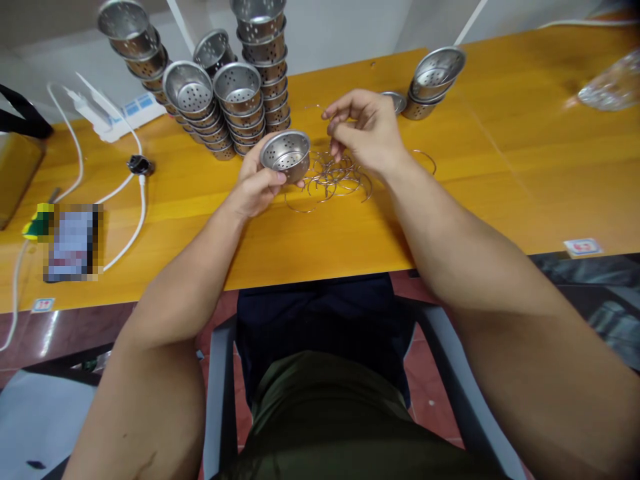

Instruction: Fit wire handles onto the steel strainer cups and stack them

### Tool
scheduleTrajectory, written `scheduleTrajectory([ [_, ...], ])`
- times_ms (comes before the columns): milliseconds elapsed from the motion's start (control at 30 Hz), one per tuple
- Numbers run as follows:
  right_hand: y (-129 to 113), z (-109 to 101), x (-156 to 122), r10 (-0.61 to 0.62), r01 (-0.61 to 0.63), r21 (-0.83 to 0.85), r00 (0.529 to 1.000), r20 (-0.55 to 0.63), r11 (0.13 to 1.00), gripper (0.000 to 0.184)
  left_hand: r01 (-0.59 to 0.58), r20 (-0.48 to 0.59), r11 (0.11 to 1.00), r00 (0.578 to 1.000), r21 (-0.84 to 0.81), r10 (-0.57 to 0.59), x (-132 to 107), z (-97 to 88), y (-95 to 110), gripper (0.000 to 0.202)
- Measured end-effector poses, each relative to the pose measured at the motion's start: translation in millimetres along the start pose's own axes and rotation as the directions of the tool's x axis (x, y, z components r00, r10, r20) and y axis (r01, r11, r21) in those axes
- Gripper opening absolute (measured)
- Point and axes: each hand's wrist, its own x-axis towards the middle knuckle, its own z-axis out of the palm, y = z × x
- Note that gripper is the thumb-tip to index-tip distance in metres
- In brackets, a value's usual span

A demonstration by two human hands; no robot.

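My left hand [256, 185] grips a perforated metal cup [293, 160] by its side, thumb in front, with the open mouth tilted up toward me. To its right, above the table, my right hand [369, 128] has its fingers curled in and the thumb against them. A thin curved wire [313, 107] shows at those fingertips, mostly too fine to make out. Below the right hand lies a tangled heap of bent wire pieces [337, 179], and one loose wire [427, 160] rests to the right of the wrist.
Several tall stacks of perforated cups [237, 90] stand behind my left hand. A short cup stack [425, 97] is at back right, beside a partly hidden metal piece [395, 101]. Left are a power strip [120, 117], white cables and a blurred phone [75, 241]. Clear plastic [613, 83] lies far right.
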Motion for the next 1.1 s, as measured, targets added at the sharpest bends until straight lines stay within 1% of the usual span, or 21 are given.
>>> scheduleTrajectory([
  [67,0.5,-1.3,0.9,0.002,-0.001,-0.022,1.0,0.021,1.0,0.072,-0.032,-0.007,0.999,0.999,0.01,0.032,-0.2,1.4,-4.7,0.095],
  [133,0.0,-1.6,1.2,0.006,-0.004,-0.053,0.999,0.033,0.999,0.085,-0.076,-0.028,0.996,0.997,0.052,0.077,0.6,2.5,-14.4,0.108],
  [200,-1.9,-0.6,0.3,0.011,-0.009,-0.069,0.999,0.031,0.998,0.089,-0.114,-0.054,0.988,0.991,0.106,0.121,2.1,1.9,-26.3,0.118],
  [267,-5.1,1.0,-1.5,0.015,-0.013,-0.06,1.0,0.021,0.998,0.087,-0.134,-0.053,0.982,0.988,0.135,0.142,4.0,-0.7,-35.9,0.121],
  [333,-8.9,2.6,-3.5,0.025,-0.024,-0.05,0.999,0.023,0.998,0.084,-0.16,-0.022,0.978,0.986,0.133,0.164,5.7,-3.7,-39.9,0.123],
  [433,-15.0,3.9,-5.7,0.034,-0.031,-0.08,0.999,0.035,0.996,0.077,-0.17,0.011,0.978,0.985,0.119,0.17,6.3,-5.1,-35.8,0.127],
  [533,-20.8,4.2,-7.4,0.002,0.001,-0.102,1.0,0.027,0.995,0.066,-0.106,-0.003,0.988,0.994,0.111,0.107,4.5,-2.8,-28.8,0.124],
  [567,-22.3,4.1,-8.1,-0.014,0.016,-0.112,1.0,0.023,0.994,0.063,-0.102,-0.007,0.988,0.995,0.112,0.103,4.0,-2.0,-27.8,0.123],
  [667,-24.0,3.8,-10.1,-0.047,0.051,-0.155,0.998,0.03,0.987,0.055,-0.181,-0.004,0.977,0.983,0.113,0.182,4.0,-1.1,-31.1,0.115],
  [733,-23.1,3.5,-11.1,-0.073,0.078,-0.165,0.997,0.039,0.983,0.053,-0.249,-0.019,0.963,0.967,0.103,0.252,5.2,-1.9,-36.9,0.111],
  [767,-22.4,3.4,-11.6,-0.089,0.095,-0.16,0.995,0.046,0.982,0.053,-0.263,-0.03,0.959,0.963,0.107,0.268,6.1,-2.5,-39.7,0.112],
  [833,-21.7,3.6,-12.6,-0.122,0.13,-0.149,0.99,0.063,0.98,0.05,-0.243,-0.053,0.96,0.966,0.139,0.252,7.6,-3.3,-42.5,0.117],
  [933,-23.3,5.0,-15.2,-0.152,0.163,-0.157,0.985,0.076,0.974,0.041,-0.129,-0.054,0.978,0.989,0.162,0.139,8.6,-2.3,-37.6,0.126],
  [1033,-27.0,6.6,-18.9,-0.162,0.169,-0.257,0.986,0.046,0.952,0.036,-0.039,-0.01,0.995,0.999,0.095,0.04,7.7,1.4,-27.6,0.126],
  [1100,-29.6,6.8,-21.5,-0.144,0.146,-0.337,0.989,0.032,0.93,0.037,-0.002,0.006,0.998,1.0,0.064,0.002,6.3,3.6,-22.9,0.125],
])
